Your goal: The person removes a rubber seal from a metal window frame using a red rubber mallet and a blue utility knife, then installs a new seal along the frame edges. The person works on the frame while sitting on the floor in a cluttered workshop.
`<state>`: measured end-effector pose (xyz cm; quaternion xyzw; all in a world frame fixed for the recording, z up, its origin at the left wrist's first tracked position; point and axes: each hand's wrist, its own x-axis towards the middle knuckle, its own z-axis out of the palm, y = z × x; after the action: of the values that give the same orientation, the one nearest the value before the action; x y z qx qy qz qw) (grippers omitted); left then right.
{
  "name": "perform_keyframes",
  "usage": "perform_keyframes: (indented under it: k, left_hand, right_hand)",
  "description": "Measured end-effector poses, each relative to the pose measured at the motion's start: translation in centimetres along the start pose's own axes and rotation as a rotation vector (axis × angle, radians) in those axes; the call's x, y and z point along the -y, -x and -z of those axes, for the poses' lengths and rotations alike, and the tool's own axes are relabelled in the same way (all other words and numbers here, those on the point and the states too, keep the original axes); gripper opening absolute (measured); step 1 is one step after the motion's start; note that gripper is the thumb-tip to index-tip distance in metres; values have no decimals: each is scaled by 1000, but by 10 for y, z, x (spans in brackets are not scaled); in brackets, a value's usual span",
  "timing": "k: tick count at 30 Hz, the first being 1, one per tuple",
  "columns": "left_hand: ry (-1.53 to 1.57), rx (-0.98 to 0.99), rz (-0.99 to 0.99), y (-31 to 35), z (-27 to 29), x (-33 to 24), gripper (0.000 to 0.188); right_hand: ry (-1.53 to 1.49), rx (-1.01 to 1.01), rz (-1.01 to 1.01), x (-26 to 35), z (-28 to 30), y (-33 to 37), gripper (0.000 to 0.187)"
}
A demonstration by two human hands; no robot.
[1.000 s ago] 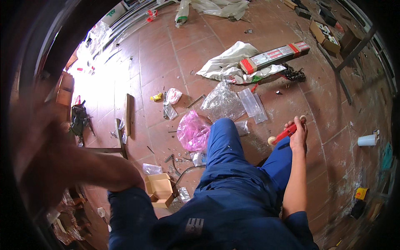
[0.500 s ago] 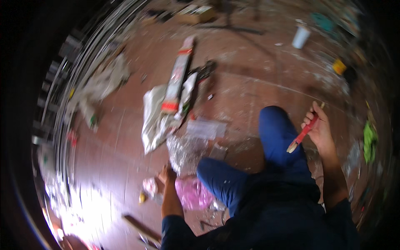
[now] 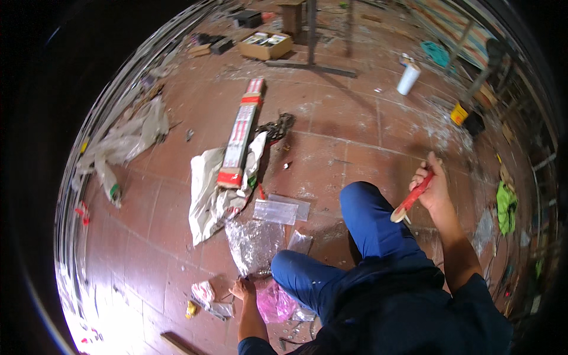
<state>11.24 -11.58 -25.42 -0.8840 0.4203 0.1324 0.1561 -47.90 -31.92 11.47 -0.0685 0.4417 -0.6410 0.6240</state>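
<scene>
The person's right hand (image 3: 435,188) is wrapped firmly round a red tool (image 3: 419,192), whose pale end slants down and inward from the fist, in front of the right trouser leg (image 3: 378,222). The left hand (image 3: 242,289) reaches low by the floor (image 3: 148,236); I can't make out whether its fingers have hold of anything. A pink plastic bag (image 3: 276,303) lies just to the right of it, a crumpled clear sheet (image 3: 254,242) just ahead, and a red-and-white packet (image 3: 203,291) near on its left. Farther ahead of that hand, a long box (image 3: 238,139) rests on a white sack (image 3: 204,195).
</scene>
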Motion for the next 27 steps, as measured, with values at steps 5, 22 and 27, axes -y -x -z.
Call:
perform_keyframes:
  k: [5,22,27]
  left_hand:
    - [676,-298,436,57,9,47,34]
    - [1918,-514,-236,318,415,-92,14]
    - [1879,-466,-267,341,430,-82,12]
  right_hand:
    - [929,7,87,26,-7,-77,31]
    - [874,1785,405,-139,-207,150,43]
    - [747,1820,762,-116,-217,164,30]
